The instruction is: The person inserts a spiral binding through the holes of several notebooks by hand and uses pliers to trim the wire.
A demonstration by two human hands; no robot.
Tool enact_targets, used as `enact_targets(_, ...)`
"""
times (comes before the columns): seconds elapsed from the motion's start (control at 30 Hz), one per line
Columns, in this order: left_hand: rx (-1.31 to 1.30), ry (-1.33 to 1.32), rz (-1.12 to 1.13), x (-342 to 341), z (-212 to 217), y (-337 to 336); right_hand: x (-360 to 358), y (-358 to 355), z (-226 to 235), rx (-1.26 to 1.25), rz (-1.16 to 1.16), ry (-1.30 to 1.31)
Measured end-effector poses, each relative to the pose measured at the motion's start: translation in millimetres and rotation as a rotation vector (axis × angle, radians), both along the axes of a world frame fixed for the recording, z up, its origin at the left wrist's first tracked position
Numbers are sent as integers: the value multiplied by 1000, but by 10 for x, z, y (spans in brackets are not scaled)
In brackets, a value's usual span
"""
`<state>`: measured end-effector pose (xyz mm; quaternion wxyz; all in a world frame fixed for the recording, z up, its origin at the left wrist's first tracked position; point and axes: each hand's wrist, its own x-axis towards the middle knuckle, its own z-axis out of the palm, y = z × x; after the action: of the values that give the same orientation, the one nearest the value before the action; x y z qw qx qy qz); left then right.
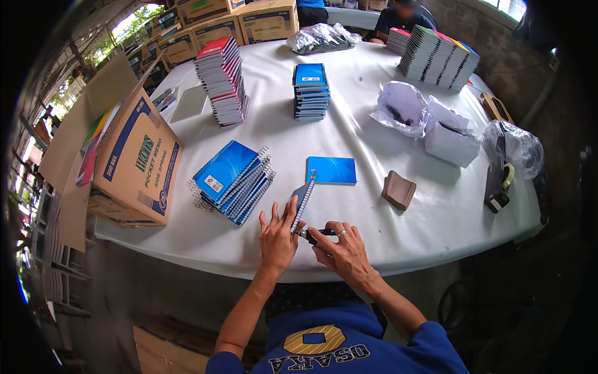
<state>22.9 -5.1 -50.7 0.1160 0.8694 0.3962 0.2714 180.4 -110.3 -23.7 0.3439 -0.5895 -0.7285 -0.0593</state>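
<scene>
My left hand (278,242) grips a spiral notebook (303,201), tilted up on its edge near the table's front. The fingers press along its cover beside the wire coil. Black-handled pliers (311,235) are in my right hand (346,250), their tip at the near end of the coil. Just beyond lies a flat blue notebook (339,170). Left of my hands is a pile of blue notebooks (225,173) with coil ends sticking out at the sides. A brown curved block (398,191) rests to the right.
A taller red-covered stack (222,81) and a blue stack (311,90) stand farther back. At left is an open carton (134,162). Paper-wrapped coils (448,134), a tape dispenser (497,184) and more notebooks (436,59) occupy the right. A person (402,22) sits across the white table (299,249).
</scene>
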Motion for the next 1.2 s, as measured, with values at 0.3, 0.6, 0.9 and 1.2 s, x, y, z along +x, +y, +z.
enact_targets(0.3,184,21,-11,-76,189,-51,354,212,425,-1011,372,880)
enact_targets(0.6,481,136,-11,-697,1424,851,859,308,-81,-420,-97,-105)
enact_targets(0.9,-384,-623,-558,-981,1225,1480,-24,1137,403,-54,403,1199)
enact_targets(1.2,-749,-865,-433,-1257,1319,2243,-617,1980,1028,594,323,201)
